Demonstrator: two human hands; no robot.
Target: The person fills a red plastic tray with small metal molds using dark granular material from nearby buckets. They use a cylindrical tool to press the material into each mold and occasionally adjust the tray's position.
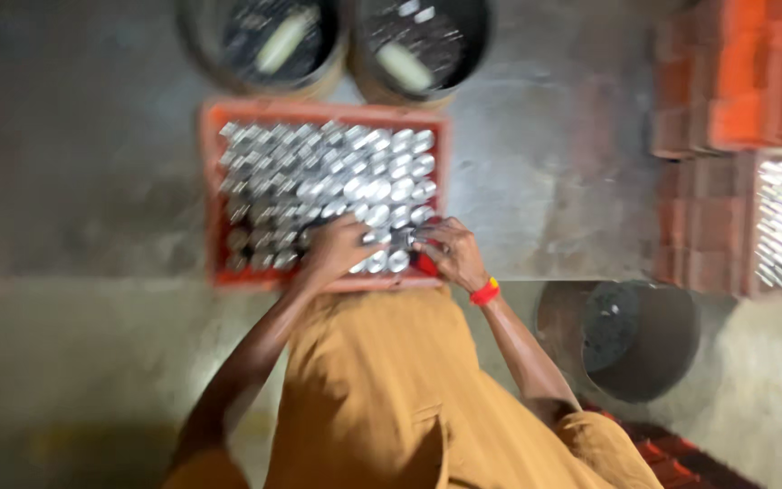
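Orange crate (212,195) on the concrete floor (74,181), packed with shiny metal cans (337,172). Left hand (341,246) and right hand (450,252) rest on cans at the crate's near edge; whether either grips a can cannot be told through blur. Two dark buckets (264,41) stand beyond the crate.

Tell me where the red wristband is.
In the head view, the red wristband circles the right hand's wrist, right of centre, beside the orange crate's near right corner.
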